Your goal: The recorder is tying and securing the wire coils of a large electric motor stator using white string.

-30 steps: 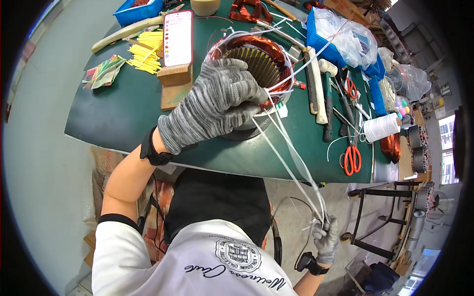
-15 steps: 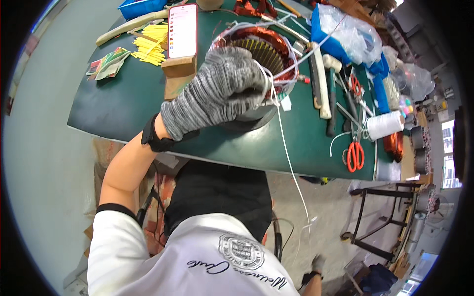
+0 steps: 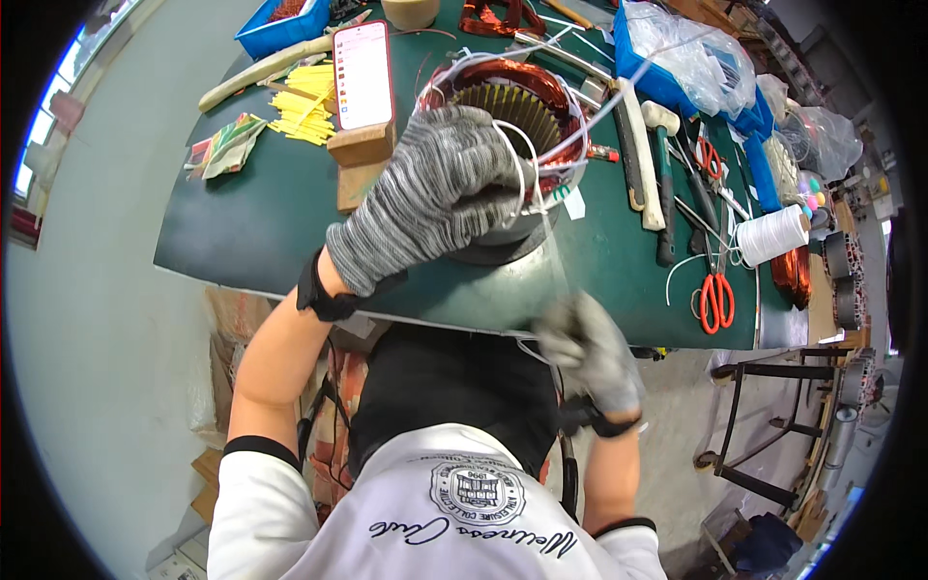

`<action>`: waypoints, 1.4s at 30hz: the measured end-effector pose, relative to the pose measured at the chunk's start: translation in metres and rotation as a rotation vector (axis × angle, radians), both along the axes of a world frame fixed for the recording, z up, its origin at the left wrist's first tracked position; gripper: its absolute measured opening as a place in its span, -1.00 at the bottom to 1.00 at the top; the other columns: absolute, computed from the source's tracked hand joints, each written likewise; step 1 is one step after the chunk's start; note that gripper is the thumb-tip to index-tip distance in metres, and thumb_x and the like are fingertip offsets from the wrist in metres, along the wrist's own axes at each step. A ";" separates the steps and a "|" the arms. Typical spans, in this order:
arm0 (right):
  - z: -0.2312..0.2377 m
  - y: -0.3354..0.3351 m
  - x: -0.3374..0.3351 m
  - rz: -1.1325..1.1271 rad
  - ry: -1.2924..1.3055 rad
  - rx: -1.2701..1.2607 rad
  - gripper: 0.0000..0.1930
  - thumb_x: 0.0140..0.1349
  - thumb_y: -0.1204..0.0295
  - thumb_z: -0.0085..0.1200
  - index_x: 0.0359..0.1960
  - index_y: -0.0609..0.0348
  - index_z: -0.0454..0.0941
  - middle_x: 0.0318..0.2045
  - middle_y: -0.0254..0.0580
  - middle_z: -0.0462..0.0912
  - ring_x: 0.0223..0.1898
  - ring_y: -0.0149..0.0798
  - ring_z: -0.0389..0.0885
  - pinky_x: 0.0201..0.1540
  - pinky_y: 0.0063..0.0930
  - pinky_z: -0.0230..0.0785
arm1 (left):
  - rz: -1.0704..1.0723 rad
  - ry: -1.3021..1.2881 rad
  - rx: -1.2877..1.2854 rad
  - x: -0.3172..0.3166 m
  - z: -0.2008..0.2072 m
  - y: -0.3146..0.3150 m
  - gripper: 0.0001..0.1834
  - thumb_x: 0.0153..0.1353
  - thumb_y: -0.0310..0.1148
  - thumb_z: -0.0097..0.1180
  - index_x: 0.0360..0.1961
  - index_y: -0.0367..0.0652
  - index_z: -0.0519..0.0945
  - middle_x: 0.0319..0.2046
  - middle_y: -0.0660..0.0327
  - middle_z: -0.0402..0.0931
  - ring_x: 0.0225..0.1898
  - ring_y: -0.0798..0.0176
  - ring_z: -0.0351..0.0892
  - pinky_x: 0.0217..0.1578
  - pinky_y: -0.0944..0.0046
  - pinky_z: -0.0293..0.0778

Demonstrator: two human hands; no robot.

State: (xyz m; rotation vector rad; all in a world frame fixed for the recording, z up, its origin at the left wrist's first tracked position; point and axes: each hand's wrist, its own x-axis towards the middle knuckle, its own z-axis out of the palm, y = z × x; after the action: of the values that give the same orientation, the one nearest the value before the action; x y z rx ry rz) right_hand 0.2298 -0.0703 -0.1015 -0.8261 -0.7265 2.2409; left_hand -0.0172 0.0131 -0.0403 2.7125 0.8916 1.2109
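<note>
A motor stator (image 3: 527,101) with copper windings and a slotted core stands on the green table. My left hand (image 3: 425,188), in a grey striped glove, curls over its near left rim. The fingers are closed at a loop of white cord (image 3: 530,159); their tips are partly hidden. From the stator the cord runs down toward my right hand (image 3: 592,353), which is gloved and blurred at the table's front edge. That hand looks closed on the cord, with a bit of cord showing beside it. A clear-white sleeve tube (image 3: 604,111) sticks out from the windings.
Right of the stator lie a hammer (image 3: 662,145), red-handled scissors (image 3: 715,302) and a white cord spool (image 3: 771,237). A blue bin (image 3: 667,82) holds plastic bags. To the left are a phone (image 3: 363,77) on a wooden block (image 3: 360,155) and yellow strips (image 3: 304,106).
My right hand has come up from low at the right to the table's front edge, by the cord. My left hand stays at the stator; the view has shifted slightly.
</note>
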 end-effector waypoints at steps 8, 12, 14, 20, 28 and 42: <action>-0.069 -0.123 0.163 -0.600 -1.250 0.241 -0.74 0.26 0.23 -0.09 -0.55 0.03 0.43 -0.66 -0.31 0.39 -0.65 -0.33 0.33 -0.59 -0.47 0.20 | 0.015 -0.017 -0.072 0.005 0.010 -0.005 -0.79 -0.06 -0.43 0.20 -0.32 -0.08 0.56 -0.32 0.24 0.52 -0.19 0.16 0.46 0.09 0.09 0.20; 0.022 -0.006 0.038 -0.492 -1.366 1.189 -0.83 0.06 0.50 0.06 -0.28 0.16 0.56 -0.30 -0.08 0.58 -0.18 -0.07 0.52 0.00 -0.27 0.28 | 0.060 -0.027 -0.044 0.001 0.005 -0.004 -0.80 -0.08 -0.45 0.19 -0.35 -0.09 0.56 -0.37 0.24 0.50 -0.21 0.14 0.45 0.04 0.10 0.22; 0.058 0.023 -0.019 -0.582 -1.197 1.316 -0.70 -0.11 0.46 0.24 -0.26 0.13 0.53 -0.33 -0.10 0.57 -0.20 -0.06 0.52 -0.04 -0.29 0.31 | 0.042 -0.039 -0.071 0.007 0.006 -0.001 -0.81 -0.09 -0.44 0.20 -0.36 -0.09 0.56 -0.38 0.25 0.50 -0.22 0.14 0.45 0.01 0.11 0.23; 0.047 0.056 -0.061 -0.621 -0.796 1.176 -0.84 0.01 0.46 0.18 -0.40 0.11 0.46 -0.44 -0.20 0.53 -0.55 -0.34 0.45 -0.50 -0.55 0.33 | 0.019 -0.091 -0.087 0.001 0.005 0.000 -0.84 -0.10 -0.42 0.20 -0.42 -0.09 0.56 -0.44 0.26 0.49 -0.30 0.14 0.46 -0.09 0.11 0.27; 0.100 0.027 -0.021 -0.061 -0.035 0.295 -0.69 0.24 0.31 -0.05 -0.11 0.30 0.45 -0.53 -0.41 0.41 -0.53 -0.57 0.32 -0.48 -0.73 0.16 | 0.076 -0.123 -0.062 0.010 -0.004 -0.011 -0.82 -0.05 -0.47 0.15 -0.35 -0.12 0.51 -0.34 0.21 0.49 -0.21 0.15 0.47 0.09 0.08 0.23; 0.029 0.037 -0.085 -0.521 0.029 0.661 -0.72 0.30 0.16 -0.11 -0.27 0.13 0.36 -0.62 -0.46 0.28 -0.72 -0.62 0.07 -0.69 -0.73 -0.07 | 0.288 -0.109 0.005 0.025 -0.009 -0.018 -0.73 -0.10 -0.39 0.18 -0.31 -0.13 0.48 -0.25 0.14 0.46 -0.15 0.07 0.43 0.01 0.05 0.23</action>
State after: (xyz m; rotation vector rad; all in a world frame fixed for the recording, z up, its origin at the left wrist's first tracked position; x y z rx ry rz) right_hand 0.1445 -0.0331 -0.0729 -0.5600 -1.0194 1.4147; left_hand 0.0077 -0.0049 -0.0490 2.5563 1.2982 1.3926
